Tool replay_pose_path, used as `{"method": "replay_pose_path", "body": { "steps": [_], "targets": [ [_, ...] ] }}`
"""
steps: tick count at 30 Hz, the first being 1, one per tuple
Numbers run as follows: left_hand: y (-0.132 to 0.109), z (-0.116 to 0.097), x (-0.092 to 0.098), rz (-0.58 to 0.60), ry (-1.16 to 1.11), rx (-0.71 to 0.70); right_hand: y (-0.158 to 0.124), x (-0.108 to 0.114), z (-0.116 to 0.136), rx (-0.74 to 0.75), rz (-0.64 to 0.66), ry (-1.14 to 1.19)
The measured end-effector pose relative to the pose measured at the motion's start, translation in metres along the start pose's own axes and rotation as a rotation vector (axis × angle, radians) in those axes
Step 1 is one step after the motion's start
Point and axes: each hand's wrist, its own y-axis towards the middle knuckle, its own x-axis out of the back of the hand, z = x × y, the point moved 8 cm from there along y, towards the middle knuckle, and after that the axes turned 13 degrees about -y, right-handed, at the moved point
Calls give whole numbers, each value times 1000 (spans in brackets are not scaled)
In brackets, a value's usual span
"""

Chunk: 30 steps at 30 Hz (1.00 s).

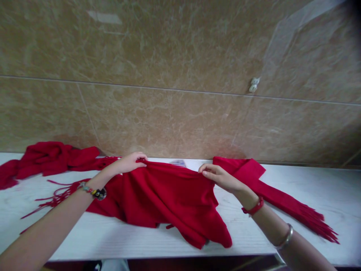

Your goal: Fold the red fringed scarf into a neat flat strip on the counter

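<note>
A red scarf (pixel 175 195) with a fringed left end hangs in loose folds between my hands, its lower part lying on the white tabletop (pixel 113 237). My left hand (pixel 132 162) pinches its upper edge on the left. With thumb and fingertips, my right hand (pixel 216 175) grips the same edge farther right. The edge runs fairly straight from one hand to the other. Just beyond my right hand lies a second red scarf (pixel 282 195), folded across itself, its fringe pointing to the right. Behind my left forearm sits a crumpled red scarf (pixel 56 160).
A brown marble-tiled wall (pixel 169 120) rises directly behind the table. On it is a small white figure-shaped piece (pixel 254 84). A small blurred item (pixel 179 163) lies at the table's back edge. The table's front edge runs along the bottom of the view.
</note>
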Motion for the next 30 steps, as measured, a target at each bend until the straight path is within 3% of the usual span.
{"method": "replay_pose_path", "body": {
  "steps": [5,11,14,17,19,22,26,28,30],
  "targets": [
    [-3,-10,22,-25,-22,4,11,31,19,64,-101,-184],
    [-11,-16,20,-1,-33,10,10,58,42,148,-265,-218],
    [-12,-14,34,-67,-61,11,12,61,39,108,-191,-284],
    [-15,-2,56,-179,-95,28,9,57,20,37,-66,-526],
    [-16,11,58,-173,-107,49,6,52,3,-1,-35,-698],
    [-17,30,38,-18,-28,90,6,39,-18,6,-105,-757],
    [-20,47,-6,178,143,203,12,32,-29,23,-405,-380],
    [-16,38,-33,242,100,179,18,27,-28,26,-479,-195],
    [-5,16,-56,229,22,104,25,18,-20,42,-453,-93]
  ]
}}
